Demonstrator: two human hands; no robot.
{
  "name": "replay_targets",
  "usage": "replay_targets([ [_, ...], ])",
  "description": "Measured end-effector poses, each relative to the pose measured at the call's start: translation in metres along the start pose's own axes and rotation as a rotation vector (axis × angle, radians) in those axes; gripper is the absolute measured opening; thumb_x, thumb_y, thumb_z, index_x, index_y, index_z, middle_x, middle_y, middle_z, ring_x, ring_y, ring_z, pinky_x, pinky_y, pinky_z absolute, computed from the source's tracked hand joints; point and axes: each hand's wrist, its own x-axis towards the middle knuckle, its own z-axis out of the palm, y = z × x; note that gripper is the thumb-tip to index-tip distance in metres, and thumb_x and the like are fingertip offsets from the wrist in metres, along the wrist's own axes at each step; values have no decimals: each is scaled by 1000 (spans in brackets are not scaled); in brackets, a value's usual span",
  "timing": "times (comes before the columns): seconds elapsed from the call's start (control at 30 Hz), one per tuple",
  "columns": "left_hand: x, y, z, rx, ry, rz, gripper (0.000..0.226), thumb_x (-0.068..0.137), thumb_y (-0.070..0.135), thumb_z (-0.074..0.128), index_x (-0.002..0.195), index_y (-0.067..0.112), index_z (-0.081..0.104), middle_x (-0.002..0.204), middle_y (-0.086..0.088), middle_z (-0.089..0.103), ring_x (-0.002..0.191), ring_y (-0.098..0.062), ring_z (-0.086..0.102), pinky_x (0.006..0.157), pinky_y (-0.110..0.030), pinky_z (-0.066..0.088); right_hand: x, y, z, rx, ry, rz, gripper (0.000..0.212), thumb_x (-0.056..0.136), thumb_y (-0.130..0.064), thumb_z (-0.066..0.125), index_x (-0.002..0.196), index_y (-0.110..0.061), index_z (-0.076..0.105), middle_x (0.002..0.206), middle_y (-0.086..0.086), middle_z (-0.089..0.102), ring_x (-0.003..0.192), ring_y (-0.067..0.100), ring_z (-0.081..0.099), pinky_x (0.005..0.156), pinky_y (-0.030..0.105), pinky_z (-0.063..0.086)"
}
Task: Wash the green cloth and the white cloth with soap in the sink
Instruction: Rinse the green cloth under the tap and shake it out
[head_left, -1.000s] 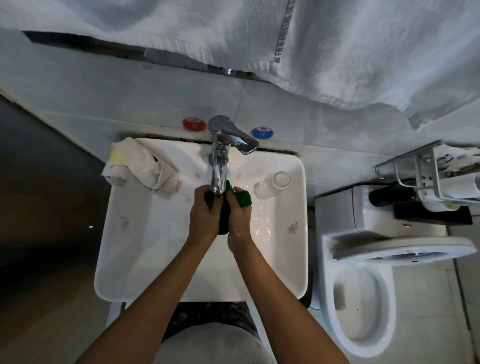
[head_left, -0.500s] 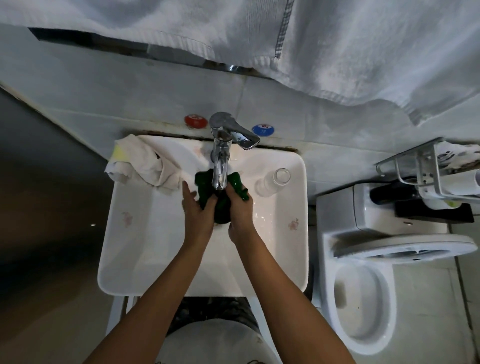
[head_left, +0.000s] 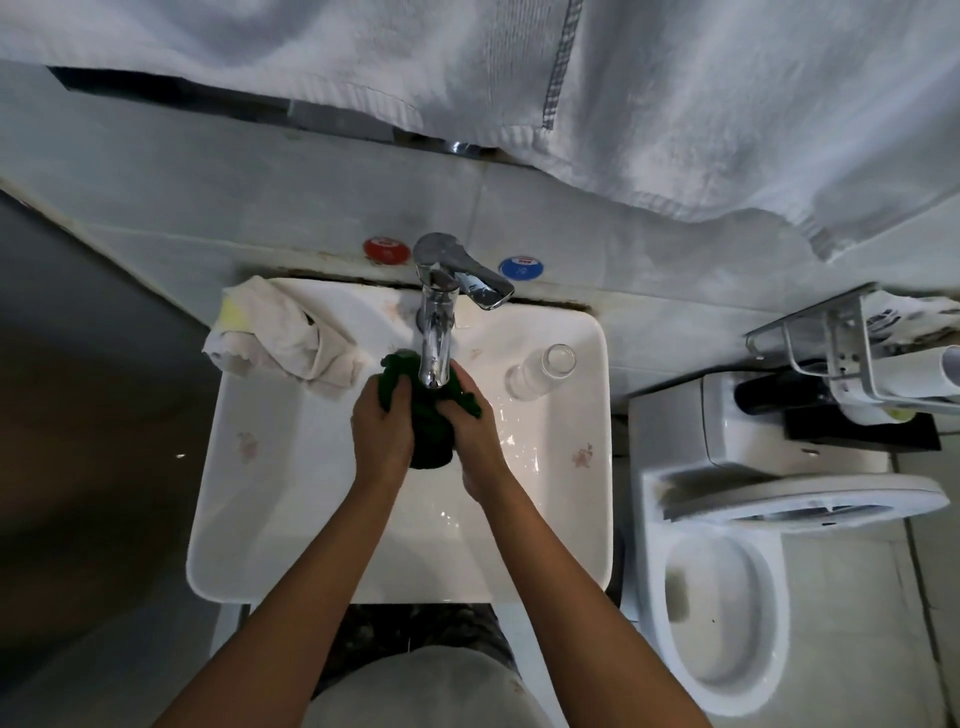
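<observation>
Faucet (head_left: 435, 332) over gripped green cloth (head_left: 429, 431), glass (head_left: 540, 371) apparently beside

The red disc (head_left: 383, 249) and blue disc (head_left: 521, 268) on the wall carry small print, too blurred to read.

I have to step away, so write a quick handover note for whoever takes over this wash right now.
Left hand and right hand both grip the green cloth, bunched between them under the tap spout over the sink.
The white cloth lies crumpled on the sink's back left corner, untouched.
A clear bottle lies on the right rim.
Done: green cloth is being worked.
Left: finish it, then wash the white cloth.
</observation>
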Motion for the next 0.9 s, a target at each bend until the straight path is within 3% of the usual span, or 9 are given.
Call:
replay_targets([
  [0.1,6,3,0,72,-81,34,34,93,40,43,114,16,55,110,-7,64,102,-25,60,93,-49,47,0,-3,-2,292,-48,133,43,76,-23,58,118,-21,62,117,3,67,108,18,63,95,35,50],
  [0.2,4,1,8,125,-124,-6,49,90,49,44,134,29,40,133,-1,53,118,-22,52,102,-46,41,3,-6,2,284,104,202,38,86,-32,59,116,-8,63,115,9,66,110,24,62,94,35,50],
  [0.3,-5,-3,16,140,-118,-50,37,88,54,42,115,29,49,112,1,61,104,-22,59,93,-45,47,5,-3,11,116,290,205,14,92,-23,59,89,-12,68,87,5,69,86,23,66,78,35,53],
  [0.4,-11,-3,19,221,-30,-27,27,93,45,45,91,19,53,81,2,62,81,-23,62,73,-37,49,1,2,19,169,402,231,26,86,-26,65,63,-13,63,64,8,59,67,23,57,64,34,47],
  [0.5,-13,-3,20,184,25,6,30,93,36,51,78,11,59,68,-1,61,67,-22,61,62,-32,48,-1,5,21,217,433,243,25,75,-24,66,56,-11,56,59,11,49,62,23,48,60,34,41],
  [0.63,-14,-1,20,58,69,-4,30,90,21,57,62,10,60,58,-4,60,55,-18,56,56,-27,43,2,3,21,68,456,173,27,67,-14,55,44,-18,43,51,7,38,59,22,38,58,34,34],
  [0.77,-7,-1,20,58,65,61,34,90,18,58,56,18,52,53,-1,55,49,-17,52,54,-26,40,0,3,23,66,512,160,26,81,-7,57,57,-14,50,56,4,47,57,20,45,57,32,38],
  [0.83,-3,-2,19,47,68,79,26,90,18,58,65,12,56,59,-4,58,55,-21,56,57,-32,47,-2,2,24,122,445,204,2,89,-14,56,88,-13,57,76,1,58,71,17,57,63,30,46],
  [0.9,1,-3,17,41,32,67,18,90,17,59,74,7,58,69,-9,63,66,-27,61,67,-41,54,-1,2,19,120,338,263,14,94,-22,53,106,-17,56,93,-1,62,90,19,62,71,27,49],
])
